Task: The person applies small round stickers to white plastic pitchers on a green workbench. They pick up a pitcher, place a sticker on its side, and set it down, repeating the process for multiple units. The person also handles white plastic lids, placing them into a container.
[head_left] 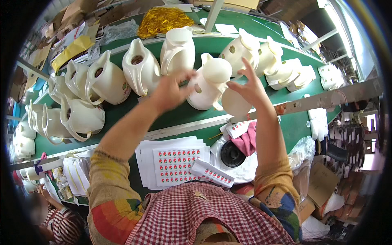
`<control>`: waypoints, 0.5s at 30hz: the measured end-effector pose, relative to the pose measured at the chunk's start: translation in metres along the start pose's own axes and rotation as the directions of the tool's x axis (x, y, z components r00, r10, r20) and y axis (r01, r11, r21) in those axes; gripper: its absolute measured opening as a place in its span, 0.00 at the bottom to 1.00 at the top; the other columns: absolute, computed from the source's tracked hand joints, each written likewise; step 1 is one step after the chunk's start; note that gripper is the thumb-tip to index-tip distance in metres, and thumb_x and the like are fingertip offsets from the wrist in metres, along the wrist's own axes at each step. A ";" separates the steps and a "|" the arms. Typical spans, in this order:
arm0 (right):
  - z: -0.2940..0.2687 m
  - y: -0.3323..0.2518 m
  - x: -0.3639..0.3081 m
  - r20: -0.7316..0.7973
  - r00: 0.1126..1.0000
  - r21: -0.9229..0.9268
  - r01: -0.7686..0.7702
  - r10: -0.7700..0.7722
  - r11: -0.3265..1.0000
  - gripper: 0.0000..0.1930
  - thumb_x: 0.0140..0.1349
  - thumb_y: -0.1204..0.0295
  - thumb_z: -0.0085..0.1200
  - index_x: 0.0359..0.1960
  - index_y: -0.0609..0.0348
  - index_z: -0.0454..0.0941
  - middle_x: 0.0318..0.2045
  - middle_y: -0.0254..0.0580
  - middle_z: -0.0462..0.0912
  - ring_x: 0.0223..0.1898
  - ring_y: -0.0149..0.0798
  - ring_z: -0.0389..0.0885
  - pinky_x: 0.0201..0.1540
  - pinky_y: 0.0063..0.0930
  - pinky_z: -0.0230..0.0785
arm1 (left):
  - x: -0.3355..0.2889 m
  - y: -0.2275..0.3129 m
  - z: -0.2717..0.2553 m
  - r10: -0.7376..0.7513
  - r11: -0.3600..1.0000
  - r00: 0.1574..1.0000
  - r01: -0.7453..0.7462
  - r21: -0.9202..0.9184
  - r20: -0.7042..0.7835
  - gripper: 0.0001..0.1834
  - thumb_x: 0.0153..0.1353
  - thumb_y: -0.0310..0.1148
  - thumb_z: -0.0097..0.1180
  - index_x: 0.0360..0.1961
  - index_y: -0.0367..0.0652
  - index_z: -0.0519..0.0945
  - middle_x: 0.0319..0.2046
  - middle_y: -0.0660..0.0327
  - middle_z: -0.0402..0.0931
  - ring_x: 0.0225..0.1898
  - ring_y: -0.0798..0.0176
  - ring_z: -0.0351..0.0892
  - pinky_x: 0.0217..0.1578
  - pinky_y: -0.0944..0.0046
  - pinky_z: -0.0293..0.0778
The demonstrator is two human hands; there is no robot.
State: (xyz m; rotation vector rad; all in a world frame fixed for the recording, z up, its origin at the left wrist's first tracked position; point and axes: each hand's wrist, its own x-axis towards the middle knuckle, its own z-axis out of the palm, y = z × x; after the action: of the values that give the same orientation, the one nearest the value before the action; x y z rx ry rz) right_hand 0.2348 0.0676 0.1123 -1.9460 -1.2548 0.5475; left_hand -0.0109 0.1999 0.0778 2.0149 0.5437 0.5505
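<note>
A cream jug (202, 92) with a handle and a pale round top stands between my two hands on the green work surface (171, 116). My left hand (173, 90), slightly blurred, reaches to its left side with fingers apart and nothing visible in them. On the other side, my right hand (249, 86) has its thumb and fingers spread, close to the jug's top. Just under that hand is a rounded cream piece (236, 103); whether the palm touches it I cannot tell. Behind my left hand stands a jug (178, 51) with a flat pale top.
More cream jugs (110, 79) line the surface left and right, some with uncovered openings. Nearer me lie sticker sheets (175, 165), a black round part (233, 154) and a pink cloth (246, 141). A metal rail (318, 100) crosses at right. Another person (65, 222) sits lower left.
</note>
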 end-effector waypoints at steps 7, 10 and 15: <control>0.079 -0.049 -0.056 -0.074 0.969 0.549 0.238 -0.237 0.802 0.29 0.58 0.72 0.61 0.62 0.59 0.67 0.55 0.45 0.73 0.42 0.33 0.78 0.40 0.26 0.74 | -0.060 0.015 0.053 0.034 0.949 0.972 -0.105 -0.299 -0.233 0.44 0.48 0.36 0.73 0.64 0.44 0.61 0.55 0.58 0.71 0.54 0.61 0.72 0.54 0.59 0.71; 0.053 -0.016 -0.035 -0.331 0.899 0.336 0.397 -0.287 0.854 0.22 0.62 0.74 0.55 0.59 0.59 0.70 0.57 0.43 0.72 0.46 0.34 0.76 0.40 0.26 0.74 | -0.042 0.012 -0.015 -0.139 0.973 0.896 0.046 -0.224 -0.422 0.35 0.50 0.32 0.69 0.59 0.43 0.66 0.53 0.56 0.73 0.50 0.62 0.75 0.51 0.61 0.74; 0.083 0.090 -0.043 -0.205 0.958 0.304 -0.132 0.201 0.943 0.29 0.57 0.70 0.61 0.60 0.63 0.66 0.53 0.53 0.73 0.47 0.38 0.74 0.46 0.30 0.71 | 0.022 -0.056 -0.120 -0.199 0.964 0.707 0.265 -0.006 -0.679 0.32 0.53 0.45 0.63 0.55 0.37 0.70 0.51 0.47 0.74 0.50 0.51 0.76 0.54 0.56 0.70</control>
State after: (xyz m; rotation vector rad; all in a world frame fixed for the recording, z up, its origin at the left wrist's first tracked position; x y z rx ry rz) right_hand 0.2117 0.0366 -0.0119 -1.8172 -0.8172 0.5350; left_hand -0.0719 0.3195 0.0867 1.7444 1.2704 1.1298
